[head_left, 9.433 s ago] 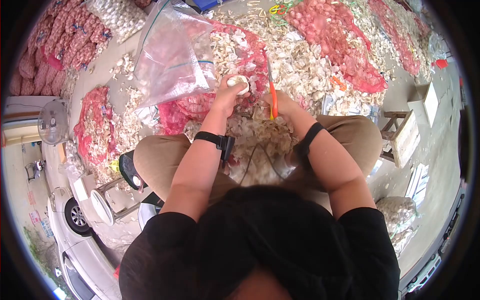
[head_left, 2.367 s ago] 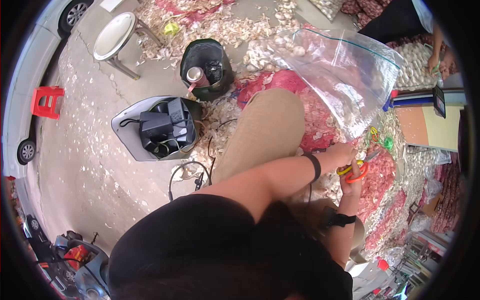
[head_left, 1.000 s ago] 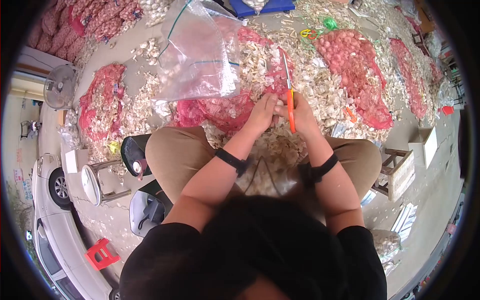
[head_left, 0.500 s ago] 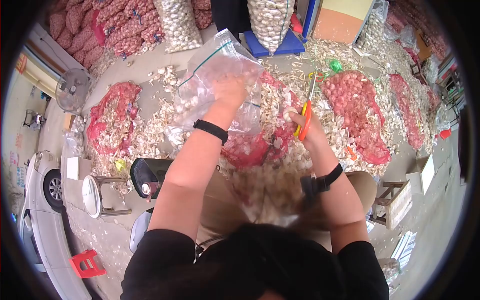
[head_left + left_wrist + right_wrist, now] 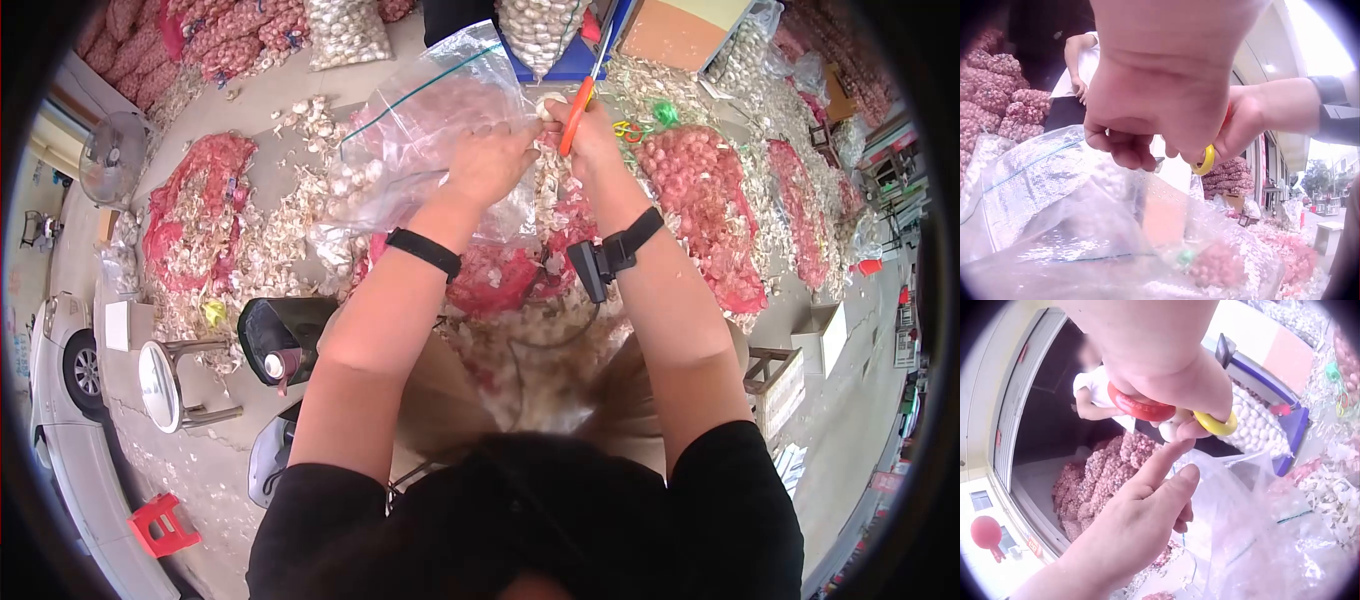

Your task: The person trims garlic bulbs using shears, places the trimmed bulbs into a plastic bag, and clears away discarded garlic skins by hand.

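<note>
My right hand (image 5: pixel 594 138) holds scissors (image 5: pixel 576 116) with orange and yellow handle loops, blades pointing up and away. The same hand grips a whitish garlic bulb (image 5: pixel 549 104) in its fingers; in the right wrist view the bulb (image 5: pixel 1169 430) shows partly between the two loops. My left hand (image 5: pixel 490 162) is over a clear plastic bag (image 5: pixel 405 125), close beside the right hand. In the right wrist view the left hand (image 5: pixel 1129 519) has its index finger stretched to the right fingertips, its thumb apart and nothing between them. The bag has garlic bulbs by its left side.
Red net sacks (image 5: pixel 700 200) and garlic skins (image 5: pixel 270 240) cover the floor. A dark bin (image 5: pixel 285 335) and a round stool (image 5: pixel 162 385) stand at left. A filled garlic sack (image 5: pixel 540 35) sits on a blue platform at the back, and a person (image 5: pixel 1079 72) stands there.
Half a second ago the right hand held the bulb and scissors lower and farther from the left hand. Both hands are now close together by the bag; a second ago they met near the lap.
</note>
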Motion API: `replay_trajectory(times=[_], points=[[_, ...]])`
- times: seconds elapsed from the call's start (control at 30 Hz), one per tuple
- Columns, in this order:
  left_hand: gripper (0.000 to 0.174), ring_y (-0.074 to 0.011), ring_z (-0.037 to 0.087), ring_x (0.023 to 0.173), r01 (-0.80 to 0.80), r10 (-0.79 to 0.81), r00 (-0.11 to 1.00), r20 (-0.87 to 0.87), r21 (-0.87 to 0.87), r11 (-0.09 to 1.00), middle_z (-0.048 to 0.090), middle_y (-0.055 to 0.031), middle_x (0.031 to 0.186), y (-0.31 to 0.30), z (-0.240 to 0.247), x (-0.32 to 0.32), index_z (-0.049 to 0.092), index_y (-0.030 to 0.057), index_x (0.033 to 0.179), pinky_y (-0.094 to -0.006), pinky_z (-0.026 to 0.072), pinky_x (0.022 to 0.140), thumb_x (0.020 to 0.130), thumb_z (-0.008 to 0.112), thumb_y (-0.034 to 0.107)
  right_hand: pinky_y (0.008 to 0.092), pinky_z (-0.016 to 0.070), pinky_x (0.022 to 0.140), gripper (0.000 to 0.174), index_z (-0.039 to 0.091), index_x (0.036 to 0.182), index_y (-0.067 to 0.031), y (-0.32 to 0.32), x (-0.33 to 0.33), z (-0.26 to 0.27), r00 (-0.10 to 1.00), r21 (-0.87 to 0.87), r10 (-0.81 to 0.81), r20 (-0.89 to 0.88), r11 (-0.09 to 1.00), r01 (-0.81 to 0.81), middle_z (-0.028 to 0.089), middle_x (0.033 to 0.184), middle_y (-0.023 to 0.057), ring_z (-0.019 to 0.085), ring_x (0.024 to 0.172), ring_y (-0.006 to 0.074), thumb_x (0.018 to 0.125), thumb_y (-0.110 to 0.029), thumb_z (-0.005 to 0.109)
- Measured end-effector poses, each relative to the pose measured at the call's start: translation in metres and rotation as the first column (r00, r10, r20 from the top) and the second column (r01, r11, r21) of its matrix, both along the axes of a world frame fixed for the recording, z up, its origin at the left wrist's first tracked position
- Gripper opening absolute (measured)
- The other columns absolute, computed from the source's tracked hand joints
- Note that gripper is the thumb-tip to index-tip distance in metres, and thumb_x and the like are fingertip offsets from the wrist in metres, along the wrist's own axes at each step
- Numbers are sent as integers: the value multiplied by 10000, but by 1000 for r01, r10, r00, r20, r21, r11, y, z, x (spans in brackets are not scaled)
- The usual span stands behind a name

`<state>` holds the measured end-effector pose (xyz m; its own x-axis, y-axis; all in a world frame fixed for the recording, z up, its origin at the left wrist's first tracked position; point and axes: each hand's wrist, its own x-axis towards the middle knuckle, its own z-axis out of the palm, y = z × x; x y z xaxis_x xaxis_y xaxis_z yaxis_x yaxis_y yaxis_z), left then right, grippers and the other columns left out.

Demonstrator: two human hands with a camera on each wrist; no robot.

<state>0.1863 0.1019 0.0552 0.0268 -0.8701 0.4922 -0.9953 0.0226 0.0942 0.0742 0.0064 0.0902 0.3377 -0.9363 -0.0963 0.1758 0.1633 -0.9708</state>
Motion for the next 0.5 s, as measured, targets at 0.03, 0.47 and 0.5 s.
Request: replay_trajectory(times=[0.03,0.47,0.5], points=[[446,-283,637,800,7,-7,1000,-11,-5,1000,642,-132,883,-6,-3,-7,520,151,1194,-385,493,681,798,629,325,266,475,479,301,496,941,22,-4,-6,-9,999,16,-26,28,1000,26,578,748,88,570,561,156,731,-51,699],[326,-321,606,948,-204,214,888,-406,68,977,639,-174,999,45,62,95,644,44,1025,-363,467,836,728,509,39,290,471,530,286,540,942,30,14,46,-9,978,-14,200,-58,979,-201,608,776,92,579,616,161,740,-89,705],[379,-307,594,989,-240,231,888,-398,26,970,626,-174,1053,56,69,102,630,53,1079,-351,453,864,726,494,28,294,472,542,283,549,944,24,18,64,-7,962,-32,271,-10,962,-271,614,787,93,581,625,162,742,-100,704]])
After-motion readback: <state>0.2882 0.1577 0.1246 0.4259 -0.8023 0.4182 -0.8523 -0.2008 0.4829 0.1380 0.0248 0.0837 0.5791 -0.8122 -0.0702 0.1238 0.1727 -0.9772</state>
